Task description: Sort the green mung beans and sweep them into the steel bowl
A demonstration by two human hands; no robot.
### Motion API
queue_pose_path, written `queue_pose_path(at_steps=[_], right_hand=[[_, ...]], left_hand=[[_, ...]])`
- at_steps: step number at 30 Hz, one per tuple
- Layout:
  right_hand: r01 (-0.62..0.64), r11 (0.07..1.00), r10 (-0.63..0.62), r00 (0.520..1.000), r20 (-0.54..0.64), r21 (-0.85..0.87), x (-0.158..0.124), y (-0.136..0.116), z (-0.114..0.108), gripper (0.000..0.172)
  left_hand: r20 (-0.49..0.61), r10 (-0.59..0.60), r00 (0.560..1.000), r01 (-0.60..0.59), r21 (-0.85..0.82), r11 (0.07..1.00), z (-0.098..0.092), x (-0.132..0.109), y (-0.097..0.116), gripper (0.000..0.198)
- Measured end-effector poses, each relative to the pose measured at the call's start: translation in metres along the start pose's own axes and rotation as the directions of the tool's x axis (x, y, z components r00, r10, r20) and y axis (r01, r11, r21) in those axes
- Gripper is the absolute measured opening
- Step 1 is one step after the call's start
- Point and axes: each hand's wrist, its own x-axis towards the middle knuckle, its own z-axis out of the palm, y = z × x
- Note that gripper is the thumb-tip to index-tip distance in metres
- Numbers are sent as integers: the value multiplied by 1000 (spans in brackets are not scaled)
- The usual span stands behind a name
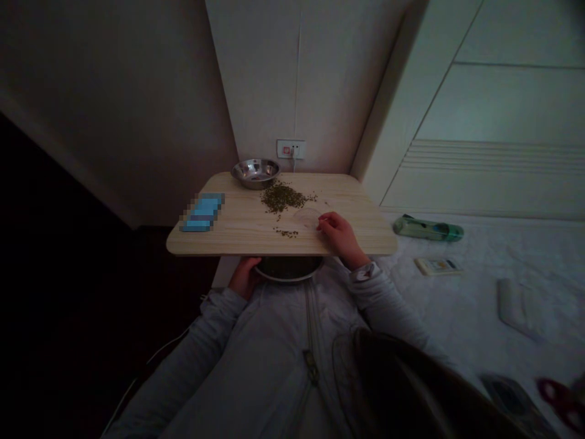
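At frame centre, a right hand (339, 236) pinches a clear rounded plastic piece (307, 215), best held low and level, near small dark-green grains (280, 198) on a pale wooden surface (361, 210), while the left hand (244, 277), its grip unclear, touches a silvery metal bowl (289, 280) at lower centre.
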Motion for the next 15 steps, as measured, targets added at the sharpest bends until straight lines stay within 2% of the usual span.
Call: queue_pose_path(at_steps=[15], right_hand=[[11,1000,-11,1000,-2,4,1,1,0,18]], left_hand=[[29,17,999,-17,-6,1000,-1,1,0,19]])
